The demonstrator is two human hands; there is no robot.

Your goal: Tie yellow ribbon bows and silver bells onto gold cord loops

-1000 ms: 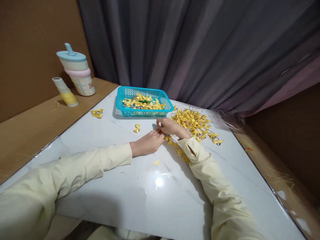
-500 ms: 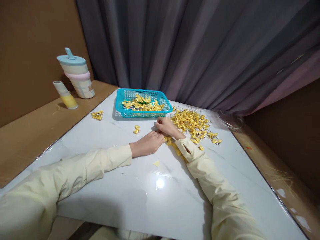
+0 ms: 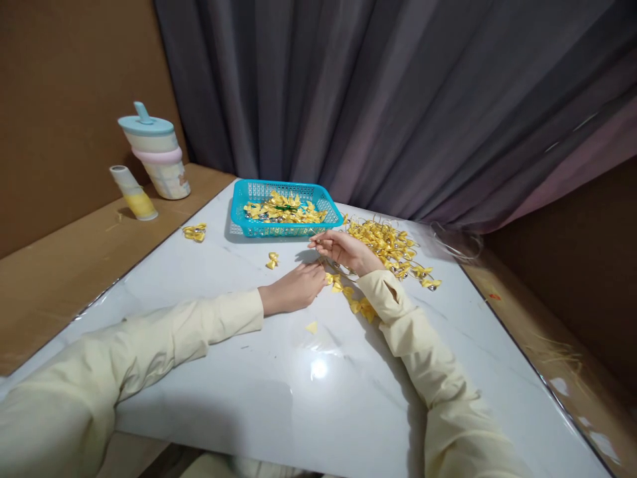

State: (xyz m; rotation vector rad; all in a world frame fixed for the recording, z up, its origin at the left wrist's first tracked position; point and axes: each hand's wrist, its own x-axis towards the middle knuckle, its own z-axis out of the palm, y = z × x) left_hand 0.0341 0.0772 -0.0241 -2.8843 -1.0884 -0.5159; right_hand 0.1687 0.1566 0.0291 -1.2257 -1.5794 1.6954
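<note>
My left hand (image 3: 301,287) rests low over the white tabletop, its fingers closed on a thin yellow cord (image 3: 322,263), only a little of which shows. Right beside those fingertips begins a row of yellow ribbon bows (image 3: 339,284) that runs under my right wrist. Raised just above and beyond, my right hand (image 3: 351,251) has thumb and fingertips pinched together; what is between them is too small to name. Behind it lies a pile of yellow bows with small silver bells and cords (image 3: 385,240). A single yellow bow (image 3: 272,260) lies left of my hands.
A blue plastic basket (image 3: 237,207) holding bows and bells stands at the back. More bows (image 3: 194,232) lie at the left edge. A yellow scrap (image 3: 312,327) is on the table (image 3: 279,392). A lidded cup (image 3: 162,159) and a small bottle (image 3: 135,194) stand on cardboard.
My right hand has lifted away from my left fingertips and turned, its fingers now pinched in the air. My left hand stays in nearly the same place.
</note>
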